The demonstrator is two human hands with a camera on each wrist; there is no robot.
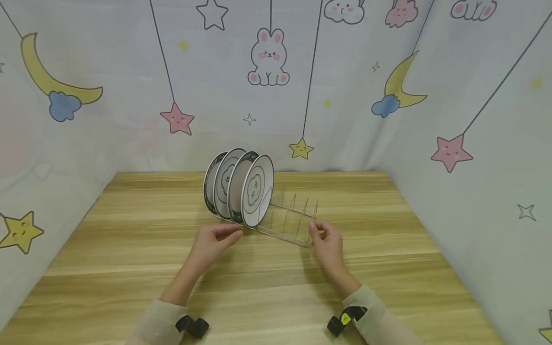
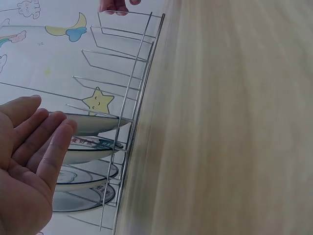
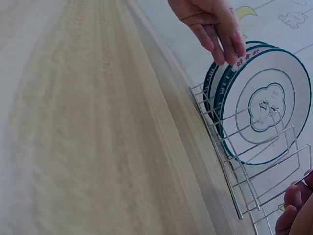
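Note:
A wire dish rack (image 1: 282, 235) stands on the table, with several round white plates (image 1: 257, 189) upright in its left part. The plates have dark rims and printed patterns. My left hand (image 1: 215, 242) hovers just in front of the plates, its fingers fairly straight and holding nothing. In the left wrist view, that hand (image 2: 32, 152) appears beside the plates (image 2: 80, 183), apart from the rack's rail. At the rack's right end, my right hand (image 1: 328, 244) pinches the last upright wire. The right wrist view shows only the fingertips of this hand (image 3: 298, 203) at the wire.
The wood-grain table (image 1: 267, 292) extends in front of and around the rack. Behind and at both sides hangs a pale cloth (image 1: 241, 105) printed with stars, moons and rabbits. Black straps with small devices (image 1: 193, 327) sit at both wrists.

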